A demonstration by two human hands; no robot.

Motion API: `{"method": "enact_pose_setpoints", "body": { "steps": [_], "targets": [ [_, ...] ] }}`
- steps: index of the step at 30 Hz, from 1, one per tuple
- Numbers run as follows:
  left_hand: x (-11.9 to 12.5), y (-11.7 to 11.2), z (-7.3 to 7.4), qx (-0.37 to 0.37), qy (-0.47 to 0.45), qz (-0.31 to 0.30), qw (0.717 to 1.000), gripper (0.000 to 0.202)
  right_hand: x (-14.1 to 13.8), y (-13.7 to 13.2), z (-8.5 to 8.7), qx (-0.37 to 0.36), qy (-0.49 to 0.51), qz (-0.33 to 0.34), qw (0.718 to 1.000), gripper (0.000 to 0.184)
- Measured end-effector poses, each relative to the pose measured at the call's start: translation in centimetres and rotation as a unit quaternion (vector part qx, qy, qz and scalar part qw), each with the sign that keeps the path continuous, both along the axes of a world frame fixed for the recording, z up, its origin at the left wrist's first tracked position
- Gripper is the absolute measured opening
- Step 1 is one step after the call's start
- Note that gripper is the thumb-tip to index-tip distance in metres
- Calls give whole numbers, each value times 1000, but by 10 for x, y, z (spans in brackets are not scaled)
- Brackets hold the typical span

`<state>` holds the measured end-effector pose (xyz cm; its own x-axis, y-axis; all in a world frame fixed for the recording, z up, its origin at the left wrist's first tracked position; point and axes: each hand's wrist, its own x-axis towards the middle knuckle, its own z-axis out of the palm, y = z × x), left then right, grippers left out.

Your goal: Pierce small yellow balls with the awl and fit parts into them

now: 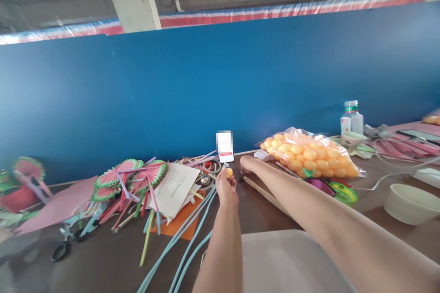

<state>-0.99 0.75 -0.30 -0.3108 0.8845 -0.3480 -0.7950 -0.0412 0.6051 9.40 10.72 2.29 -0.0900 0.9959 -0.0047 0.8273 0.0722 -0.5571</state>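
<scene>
- While the left grip (226, 188) is pinching an orange ball (229, 172) above the desk (103, 258), the ball is seeming light, smooth and crushable, so fingertips around its middle are suiting it.
- The right grip (248, 164) is resting on the desk; open or closed, I cannot tell.

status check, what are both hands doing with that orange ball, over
Left hand raised, fingers pinching small orange ball. Right hand down on table beside bag of orange balls, grip unclear. Wooden stick lies by right forearm.

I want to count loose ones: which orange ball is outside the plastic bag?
The single ball pinched in the left hand; all the others sit packed inside the clear bag.
</scene>
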Motion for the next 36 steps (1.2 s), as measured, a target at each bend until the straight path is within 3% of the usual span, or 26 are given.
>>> {"method": "enact_pose_setpoints", "body": {
  "steps": [5, 9, 12, 14, 17, 20, 22, 26, 31, 36],
  "targets": [
    [0, 1, 1, -9, -11, -2, 1000, 16, -3, -8, 8, -41, -98, -18, 994, 26],
    [0, 2, 0, -2, -23, -1, 1000, 17, -3, -19, 17, 29, -18, -57, 998, 16],
    [-1, 1, 0, 12, -30, -3, 999, 20, -6, -38, 20, 40, 138, -72, 987, 20],
    [-2, 0, 2, 14, -35, -6, 999, 18, -9, -56, 19, 20, 293, -94, 951, 17],
    [-2, 0, 5, 10, -44, -6, 999, 14, -13, -83, 14, -26, 483, -121, 867, 14],
    [-2, 1, 7, 5, -33, -8, 999, 14, -16, -103, 6, -63, 594, -127, 792, 13],
    [-2, 0, 7, 13, -26, -10, 1000, 15, -17, -110, 0, -67, 635, -126, 759, 11],
    [-1, -1, 5, 33, -12, -19, 999, 15, -15, -114, -10, -76, 681, -103, 721, 13],
    [-1, -4, 4, 60, 15, -44, 997, 16, -11, -115, -9, -116, 718, -23, 686, 16],
    [0, -8, 5, 95, 50, -65, 992, 22, -11, -114, -11, -167, 743, 15, 648, 16]
  ]
}}
